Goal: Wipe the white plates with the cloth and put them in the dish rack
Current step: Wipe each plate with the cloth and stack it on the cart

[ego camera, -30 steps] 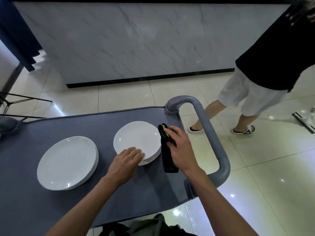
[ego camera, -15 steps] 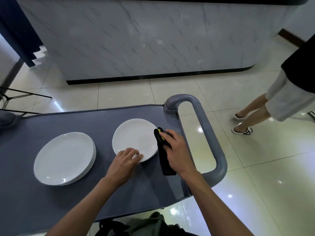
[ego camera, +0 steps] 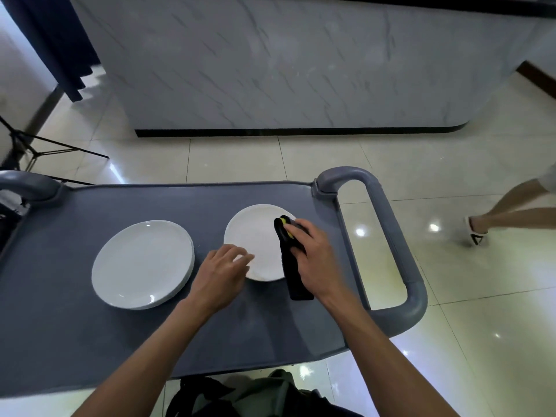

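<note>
under the right grip (ego camera: 313,260), black cloth (ego camera: 293,266) on plate (ego camera: 255,242)

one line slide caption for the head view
Right hand wipes a white plate with a dark cloth; left hand steadies it.

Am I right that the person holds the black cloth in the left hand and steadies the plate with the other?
Not quite. The head view shows the cloth in the right hand, laid over the plate's right edge. It is the left hand that rests at the plate's near rim. The rest holds.
</note>
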Tool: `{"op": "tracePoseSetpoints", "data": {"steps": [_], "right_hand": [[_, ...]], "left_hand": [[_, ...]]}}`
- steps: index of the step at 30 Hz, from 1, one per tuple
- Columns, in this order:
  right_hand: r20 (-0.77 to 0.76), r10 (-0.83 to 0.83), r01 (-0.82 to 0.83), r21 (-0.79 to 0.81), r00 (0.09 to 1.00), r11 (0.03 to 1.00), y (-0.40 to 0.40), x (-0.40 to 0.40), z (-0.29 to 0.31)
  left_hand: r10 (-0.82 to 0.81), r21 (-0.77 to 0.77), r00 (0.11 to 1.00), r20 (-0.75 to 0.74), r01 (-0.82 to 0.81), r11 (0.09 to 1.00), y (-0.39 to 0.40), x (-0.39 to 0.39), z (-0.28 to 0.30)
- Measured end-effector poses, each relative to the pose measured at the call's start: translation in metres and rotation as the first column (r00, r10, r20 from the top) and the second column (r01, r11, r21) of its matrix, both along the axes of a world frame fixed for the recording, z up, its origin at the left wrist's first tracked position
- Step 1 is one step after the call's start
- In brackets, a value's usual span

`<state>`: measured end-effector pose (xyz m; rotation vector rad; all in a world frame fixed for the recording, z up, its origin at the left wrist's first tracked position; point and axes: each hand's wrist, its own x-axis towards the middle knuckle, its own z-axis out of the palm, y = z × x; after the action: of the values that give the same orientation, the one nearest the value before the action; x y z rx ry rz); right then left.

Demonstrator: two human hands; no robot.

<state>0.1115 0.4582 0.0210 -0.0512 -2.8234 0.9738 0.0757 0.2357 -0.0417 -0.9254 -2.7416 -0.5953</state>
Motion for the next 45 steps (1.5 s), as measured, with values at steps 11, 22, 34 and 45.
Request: {"op": "tracePoseSetpoints", "data": {"steps": [11, 22, 34, 45], "right_hand": [[0.004, 0.201, -0.201, 0.0, 0.98, 0.98, -0.119, -0.041, 0.008], [0.0, 0.311, -0.307, -0.16, 0.95, 0.938, -0.243, -0.086, 0.02], [0.127, 0.308, -0.297, -0.1, 0.943, 0.95, -0.301, -0.096, -0.023], [0.249, 0.36, -0.404, 0.151, 0.899, 0.902, -0.296, -0.088, -0.049]], "left_hand": [[0.324, 0.136, 0.945, 0.037, -0.326, 0.936, -0.128, -0.01, 0.006], [0.627, 0.147, 0.603, 0.493, -0.769, 0.623, -0.245, -0.02, -0.015], [0.588, 0.12, 0.453, 0.67, -0.848, 0.516, -0.256, -0.027, -0.025], [0.582, 0.055, 0.382, 0.718, -0.865, 0.499, -0.251, -0.036, -0.026]]}}
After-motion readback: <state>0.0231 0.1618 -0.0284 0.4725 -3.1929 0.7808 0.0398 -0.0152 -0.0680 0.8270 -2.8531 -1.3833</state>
